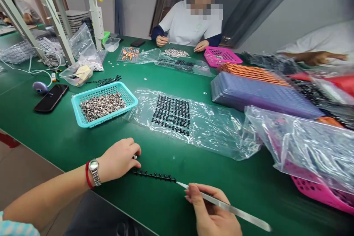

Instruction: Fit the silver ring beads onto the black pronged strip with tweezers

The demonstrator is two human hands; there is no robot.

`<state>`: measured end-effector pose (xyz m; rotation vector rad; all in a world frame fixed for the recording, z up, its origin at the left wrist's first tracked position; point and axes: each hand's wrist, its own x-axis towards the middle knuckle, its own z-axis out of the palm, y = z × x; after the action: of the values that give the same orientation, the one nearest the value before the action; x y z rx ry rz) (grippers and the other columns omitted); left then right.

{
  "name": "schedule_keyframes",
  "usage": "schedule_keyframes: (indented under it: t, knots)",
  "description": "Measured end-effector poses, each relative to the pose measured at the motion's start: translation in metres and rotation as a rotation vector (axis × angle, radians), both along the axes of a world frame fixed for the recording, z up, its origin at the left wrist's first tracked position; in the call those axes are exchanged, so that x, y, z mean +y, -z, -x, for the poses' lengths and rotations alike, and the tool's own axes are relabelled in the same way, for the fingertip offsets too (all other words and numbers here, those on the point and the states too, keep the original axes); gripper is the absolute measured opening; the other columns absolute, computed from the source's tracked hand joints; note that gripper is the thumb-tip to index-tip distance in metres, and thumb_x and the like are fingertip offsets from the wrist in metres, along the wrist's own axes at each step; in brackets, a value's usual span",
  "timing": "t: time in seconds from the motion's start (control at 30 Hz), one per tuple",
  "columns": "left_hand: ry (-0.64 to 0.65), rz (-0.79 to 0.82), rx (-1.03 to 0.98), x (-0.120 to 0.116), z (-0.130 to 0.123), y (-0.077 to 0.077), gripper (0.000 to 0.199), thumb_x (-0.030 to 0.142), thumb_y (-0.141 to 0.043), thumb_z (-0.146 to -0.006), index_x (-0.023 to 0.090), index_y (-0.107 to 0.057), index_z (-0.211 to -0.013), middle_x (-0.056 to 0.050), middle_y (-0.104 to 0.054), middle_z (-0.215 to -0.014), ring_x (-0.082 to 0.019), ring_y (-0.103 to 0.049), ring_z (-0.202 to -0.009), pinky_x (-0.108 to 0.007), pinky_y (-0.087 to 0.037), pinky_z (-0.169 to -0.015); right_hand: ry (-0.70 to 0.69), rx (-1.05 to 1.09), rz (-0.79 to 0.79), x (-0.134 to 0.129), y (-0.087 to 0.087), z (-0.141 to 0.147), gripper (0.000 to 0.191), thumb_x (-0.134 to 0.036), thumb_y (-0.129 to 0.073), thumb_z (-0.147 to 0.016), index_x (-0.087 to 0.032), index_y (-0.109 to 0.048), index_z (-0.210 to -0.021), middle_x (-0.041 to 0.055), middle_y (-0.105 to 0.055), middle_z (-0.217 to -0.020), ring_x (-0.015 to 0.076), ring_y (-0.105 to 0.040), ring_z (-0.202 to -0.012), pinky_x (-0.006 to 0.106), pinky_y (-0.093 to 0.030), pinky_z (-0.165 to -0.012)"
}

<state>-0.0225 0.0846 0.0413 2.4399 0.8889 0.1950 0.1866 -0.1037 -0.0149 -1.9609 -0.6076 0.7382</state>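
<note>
My right hand (212, 210) grips metal tweezers (235, 211) between thumb and fingers. Their tip meets the right end of a thin black strip with small prongs (156, 176), which lies just above the green table. My left hand (121, 158) is closed near the strip's left end, its fingers curled around small silvery metal pieces (135, 156) that are mostly hidden. Beyond it stands a turquoise basket (79, 118) with many small metal rings (103, 105). Several more black strips (171, 114) lie in rows on a clear plastic bag (215, 129).
Across the table (166, 155) sits a person (190, 25) working beside a pink basket (221, 57). Stacked purple-blue trays (257, 94) and a plastic bag over another pink basket (318, 191) crowd the right. A phone (51, 98) and a clear tub (76, 75) are at left.
</note>
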Motion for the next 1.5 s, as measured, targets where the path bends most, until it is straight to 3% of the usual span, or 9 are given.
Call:
schedule_keyframes:
  t: [0.13,0.23,0.4,0.67,0.9,1.03,1.23,1.37,1.5]
  knots:
    - [0.035,0.052,0.009,-0.001,-0.004,0.003,0.007,0.015,-0.069,-0.095,0.018,-0.075,-0.092,-0.001,-0.068,-0.089,-0.017,-0.068,-0.077,-0.026,-0.054,-0.069,0.061,-0.099,0.002,0.01,-0.01,0.019,0.065,-0.089,-0.063,-0.081,-0.024,-0.071,-0.089,0.0038,-0.073,-0.076,0.0243,-0.072,-0.073,0.031,-0.05,-0.057]
    - [0.104,0.064,-0.017,-0.021,-0.014,0.003,0.014,0.013,-0.069,-0.094,0.019,-0.077,-0.103,-0.004,-0.07,-0.099,-0.017,-0.069,-0.084,-0.027,-0.056,-0.076,0.055,-0.127,-0.017,0.019,-0.018,0.031,0.063,-0.088,-0.06,-0.085,-0.025,-0.068,-0.089,0.0021,-0.073,-0.078,0.0234,-0.07,-0.074,0.033,-0.047,-0.066]
    - [0.267,-0.134,0.097,-0.06,-0.032,0.012,0.021,0.006,-0.062,-0.096,0.014,-0.075,-0.11,-0.009,-0.069,-0.101,-0.023,-0.066,-0.088,-0.032,-0.056,-0.074,0.051,-0.206,-0.001,0.025,-0.021,0.034,0.063,-0.089,-0.054,-0.088,-0.027,-0.066,-0.085,0.0001,-0.071,-0.073,0.0212,-0.065,-0.066,0.032,-0.045,-0.064]
    - [0.323,-0.207,0.149,-0.061,-0.033,0.014,0.027,0.0,-0.058,-0.096,0.011,-0.07,-0.118,-0.01,-0.068,-0.1,-0.026,-0.064,-0.087,-0.036,-0.058,-0.074,0.028,-0.301,-0.063,0.024,-0.015,0.032,0.055,-0.079,-0.057,-0.094,-0.026,-0.066,-0.085,0.0002,-0.071,-0.072,0.0194,-0.066,-0.06,0.03,-0.051,-0.061]
    - [0.341,-0.19,0.181,-0.062,-0.034,0.012,0.024,0.0,-0.057,-0.096,0.013,-0.067,-0.114,-0.01,-0.067,-0.101,-0.025,-0.062,-0.087,-0.035,-0.056,-0.072,-0.214,-0.736,-0.503,0.027,-0.004,0.023,0.019,-0.038,-0.065,-0.104,-0.024,-0.071,-0.092,0.0019,-0.079,-0.078,0.0166,-0.077,-0.065,0.023,-0.061,-0.061]
    - [0.345,-0.181,0.172,-0.061,-0.034,0.013,0.023,0.0,-0.056,-0.097,0.013,-0.066,-0.112,-0.009,-0.066,-0.099,-0.025,-0.063,-0.087,-0.035,-0.057,-0.071,-0.279,-0.786,-0.603,0.028,-0.003,0.024,0.004,-0.023,-0.066,-0.102,-0.023,-0.07,-0.1,0.0011,-0.078,-0.082,0.0145,-0.077,-0.068,0.022,-0.064,-0.068]
    - [0.352,-0.14,0.196,-0.057,-0.036,0.008,0.022,0.001,-0.059,-0.098,0.013,-0.068,-0.114,-0.009,-0.067,-0.102,-0.025,-0.064,-0.089,-0.035,-0.059,-0.075,-0.285,-0.688,-0.613,0.028,-0.005,0.025,0.008,-0.025,-0.067,-0.102,-0.024,-0.071,-0.096,-0.0007,-0.077,-0.08,0.0124,-0.077,-0.067,0.018,-0.063,-0.068]
    - [0.336,-0.15,0.163,-0.054,-0.034,0.01,0.022,0.006,-0.056,-0.102,0.013,-0.073,-0.114,-0.01,-0.069,-0.099,-0.024,-0.065,-0.086,-0.034,-0.059,-0.073,-0.127,-0.423,-0.391,0.019,0.002,0.013,0.026,-0.046,-0.072,-0.097,-0.022,-0.074,-0.088,0.0037,-0.079,-0.077,0.018,-0.078,-0.063,0.021,-0.063,-0.059]
    - [0.244,-0.094,-0.125,-0.055,-0.024,0.016,0.031,0.01,-0.054,-0.103,0.015,-0.074,-0.127,-0.01,-0.072,-0.099,-0.021,-0.066,-0.085,-0.032,-0.058,-0.074,-0.033,-0.079,-0.224,0.005,0.007,0.006,0.043,-0.063,-0.077,-0.088,-0.02,-0.074,-0.092,0.0094,-0.08,-0.082,0.0246,-0.08,-0.075,0.029,-0.066,-0.065]
